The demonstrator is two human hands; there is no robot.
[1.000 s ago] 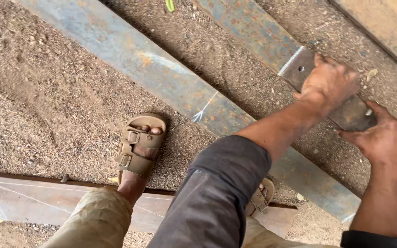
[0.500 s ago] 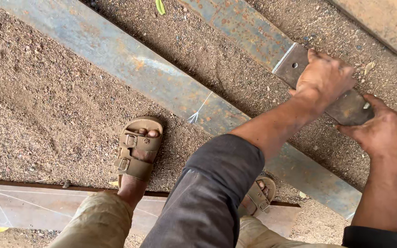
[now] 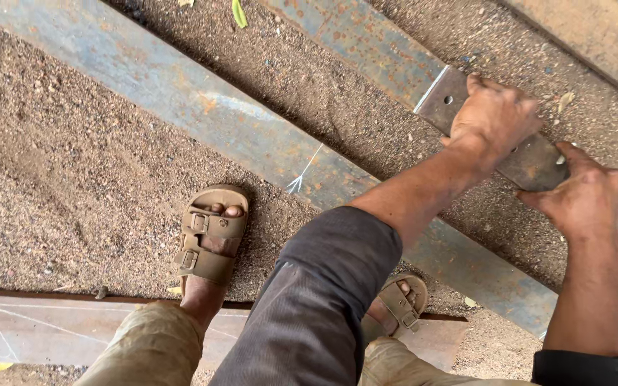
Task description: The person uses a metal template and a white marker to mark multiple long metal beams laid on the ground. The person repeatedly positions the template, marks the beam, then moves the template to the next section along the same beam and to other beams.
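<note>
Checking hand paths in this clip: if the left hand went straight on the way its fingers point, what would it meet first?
The left hand lies on the small metal plate, fingers pointing up and right. Going on, it would probably cross sandy ground, then meet the rusty beam; depth is unclear.
</note>
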